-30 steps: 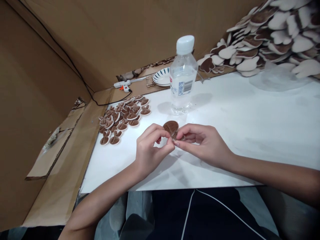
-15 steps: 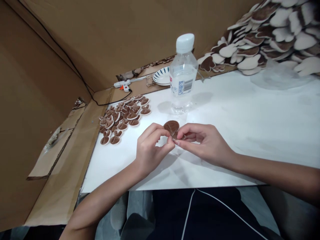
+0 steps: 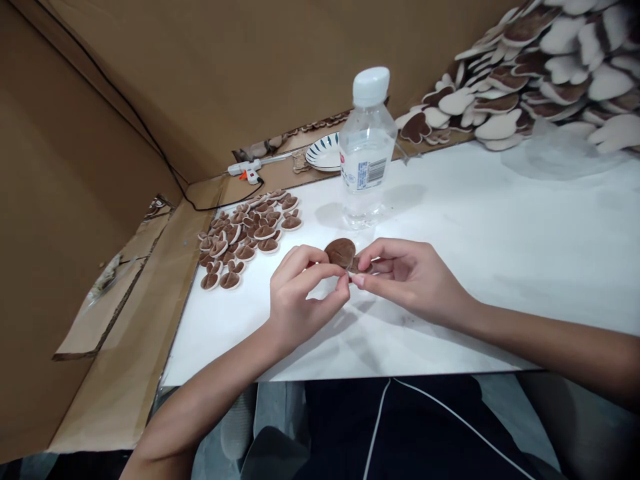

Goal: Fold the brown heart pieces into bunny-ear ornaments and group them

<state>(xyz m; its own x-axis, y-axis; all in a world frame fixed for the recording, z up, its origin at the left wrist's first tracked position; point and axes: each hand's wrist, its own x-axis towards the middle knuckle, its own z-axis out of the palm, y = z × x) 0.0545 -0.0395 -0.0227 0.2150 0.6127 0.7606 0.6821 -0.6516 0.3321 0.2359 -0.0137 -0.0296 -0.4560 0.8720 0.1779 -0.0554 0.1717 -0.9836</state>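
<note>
Fingertips of the left hand (image 3: 300, 293) and right hand (image 3: 407, 280) pinch one brown ear-shaped piece (image 3: 341, 253) between them just above the white board (image 3: 475, 253), in front of the water bottle (image 3: 367, 147) (apparently pressing parts together). Next calls for steady, aligned pressure. Since a second ago the piece has lifted slightly.

Water bottle (image 3: 367, 150), striped dish (image 3: 323, 153), glue gun (image 3: 249, 170), cardboard walls (image 3: 225, 67).

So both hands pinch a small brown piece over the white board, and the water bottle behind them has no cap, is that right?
Not quite. The head view shows the water bottle with its white cap on. The rest holds: left hand and right hand pinch the brown piece over the white board.
</note>
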